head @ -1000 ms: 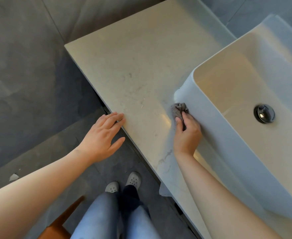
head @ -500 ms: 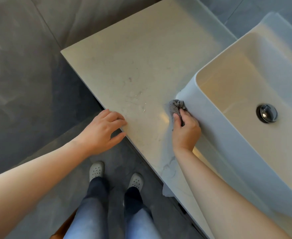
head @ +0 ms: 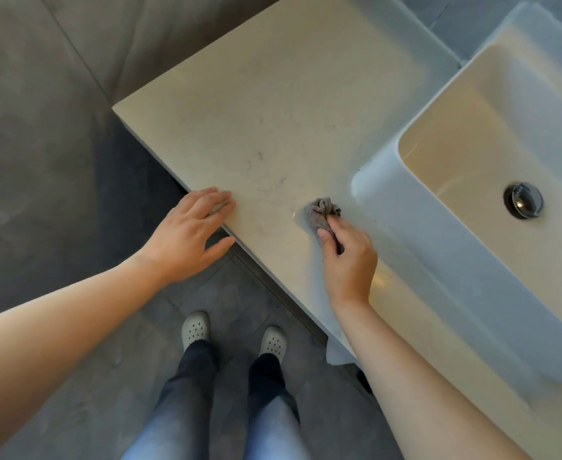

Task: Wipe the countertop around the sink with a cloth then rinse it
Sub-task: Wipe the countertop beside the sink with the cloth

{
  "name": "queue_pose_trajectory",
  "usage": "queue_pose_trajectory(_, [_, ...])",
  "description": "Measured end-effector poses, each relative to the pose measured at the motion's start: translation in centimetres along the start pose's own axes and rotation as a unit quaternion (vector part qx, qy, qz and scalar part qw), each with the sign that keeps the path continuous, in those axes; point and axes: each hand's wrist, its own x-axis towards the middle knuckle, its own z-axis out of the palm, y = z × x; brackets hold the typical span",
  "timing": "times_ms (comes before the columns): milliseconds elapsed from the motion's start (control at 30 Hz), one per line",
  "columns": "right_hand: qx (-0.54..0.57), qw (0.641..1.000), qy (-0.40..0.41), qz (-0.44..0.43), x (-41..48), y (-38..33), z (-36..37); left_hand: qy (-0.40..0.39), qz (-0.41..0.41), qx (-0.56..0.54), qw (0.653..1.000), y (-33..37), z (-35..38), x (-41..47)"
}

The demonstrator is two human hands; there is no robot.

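Note:
A small crumpled grey cloth (head: 319, 212) lies pressed on the beige countertop (head: 273, 94), a short way left of the white vessel sink's (head: 382, 194) near corner. My right hand (head: 347, 260) grips the cloth from behind, fingers closed over it. Resting flat on the counter's front edge is my left hand (head: 190, 234), fingers spread and holding nothing. Faint dark smudges mark the counter just beyond the cloth. The sink's metal drain (head: 523, 200) shows in its basin.
Grey tiled floor (head: 40, 161) lies left of and below the counter. My legs and pale clogs (head: 196, 328) stand at the counter's front edge. A scrap of white paper (head: 337, 355) hangs under the counter edge near my right forearm.
My right hand has slid the cloth leftward, away from the sink's corner and onto the open counter. My left hand stays on the front edge; my feet shifted.

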Motion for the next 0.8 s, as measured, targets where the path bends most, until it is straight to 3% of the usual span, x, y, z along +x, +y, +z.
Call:
queue_pose_trajectory(333, [0.062, 0.99, -0.114, -0.05, -8.5, -3.8, -0.5, -0.008, 0.067, 0.014, 0.998, -2.0, -0.9, 0.4])
queue_pose_trajectory(533, [0.073, 0.996, 0.026, 0.041, -1.5, -3.8, -1.0, -0.014, 0.068, 0.017, 0.997, -2.0, -1.0, 0.4])
queue_pose_trajectory(667, [-0.02, 0.992, 0.086, 0.092, 3.0, -0.9, 0.3, -0.013, 0.066, 0.018, 0.998, -2.0, -1.0, 0.4])
queue_pose_trajectory(800, [-0.073, 0.986, 0.122, 0.083, 4.4, -0.2, 1.4, -0.013, 0.07, 0.018, 0.997, -2.2, -0.8, 0.5])
